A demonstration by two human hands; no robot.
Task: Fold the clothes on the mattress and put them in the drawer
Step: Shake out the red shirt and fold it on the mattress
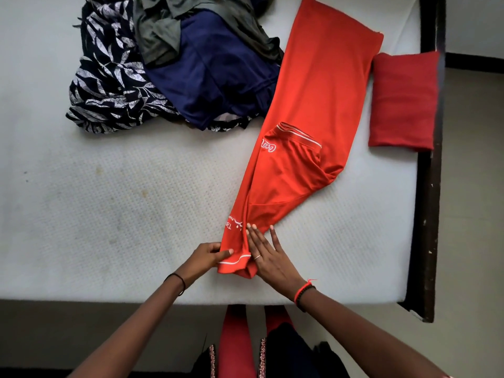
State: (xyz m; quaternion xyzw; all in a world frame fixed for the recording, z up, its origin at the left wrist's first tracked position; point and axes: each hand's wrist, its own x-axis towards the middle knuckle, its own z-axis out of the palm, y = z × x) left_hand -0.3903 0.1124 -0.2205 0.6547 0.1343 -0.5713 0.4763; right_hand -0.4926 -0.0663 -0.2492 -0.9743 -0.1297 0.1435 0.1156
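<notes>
Now, orange shirt [308, 118]: folded lengthwise into a long strip on the mattress [109, 200], running from 6 o'clock up toward 1 o'clock.
Left hand [207, 255]: at 6 o'clock, grasping the shirt's near hem, thumb on top.
Right hand [268, 257]: released and flat, straight fingers pressing the shirt's near end, just beside the left hand.
Folded red garment [403, 102]: at 3 o'clock by the mattress edge, near the shirt.
Unfolded pile: at 11 o'clock, leaf-print garment [109, 85], navy garment [218, 77] and grey-green garment [163, 28] heaped together; the navy one meets the shirt.
</notes>
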